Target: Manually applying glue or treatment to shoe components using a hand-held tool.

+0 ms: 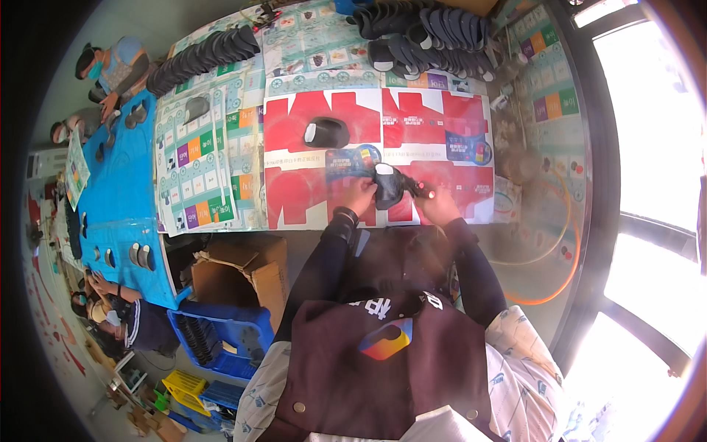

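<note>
Over the near edge of the red-and-white printed sheet [294, 199], my left hand [359, 195] is closed on the left side of a black cup-shaped piece [388, 193] with a white patch at its top. My right hand [440, 206] grips a dark hand tool [417, 186] with red parts, its front end close to the piece's right side. I cannot make out what kind of tool it is. A second black piece [333, 133], also with a white patch, lies farther back on the sheet.
Rows of black curved pieces [213, 57] line the back of the table, more [431, 44] at back right. An orange hose [567, 272] loops at the right. A blue table [118, 195] with two people [118, 66] [140, 317], a cardboard box [254, 276] and a blue crate [254, 324] are left.
</note>
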The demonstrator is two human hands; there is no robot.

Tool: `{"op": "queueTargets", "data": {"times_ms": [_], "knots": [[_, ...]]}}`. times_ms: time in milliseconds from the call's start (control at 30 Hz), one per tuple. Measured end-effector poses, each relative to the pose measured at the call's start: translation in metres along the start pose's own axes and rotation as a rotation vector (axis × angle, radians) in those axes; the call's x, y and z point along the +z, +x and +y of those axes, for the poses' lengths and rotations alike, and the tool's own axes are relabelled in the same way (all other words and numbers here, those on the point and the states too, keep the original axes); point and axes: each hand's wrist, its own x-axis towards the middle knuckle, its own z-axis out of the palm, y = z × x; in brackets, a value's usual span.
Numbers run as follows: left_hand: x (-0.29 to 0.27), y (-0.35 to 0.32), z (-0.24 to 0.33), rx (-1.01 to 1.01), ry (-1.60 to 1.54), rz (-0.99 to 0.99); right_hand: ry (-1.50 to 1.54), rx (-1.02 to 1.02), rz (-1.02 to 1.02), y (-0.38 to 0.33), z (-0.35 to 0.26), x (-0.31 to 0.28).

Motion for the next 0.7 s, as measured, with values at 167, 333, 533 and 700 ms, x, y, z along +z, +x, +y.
{"op": "queueTargets", "data": {"times_ms": [167, 333, 533, 700], "knots": [[0.002, 0.012, -0.018, -0.083, -0.202, -0.002, 0.007, -0.117, -0.144, 0.006, -0.006, -0.011], [0.003, 0.009, -0.021, -0.061, -0.231, 0.031, 0.1, 0.021, -0.047, -0.003, -0.008, -0.014], [0.002, 0.005, -0.01, -0.073, -0.162, 0.011, 0.046, -0.059, -0.149, -0.009, -0.002, -0.008], [0.002, 0.002, -0.008, -0.09, -0.302, 0.006, 0.086, 0.038, -0.048, -0.011, 0.001, 0.002]]}}
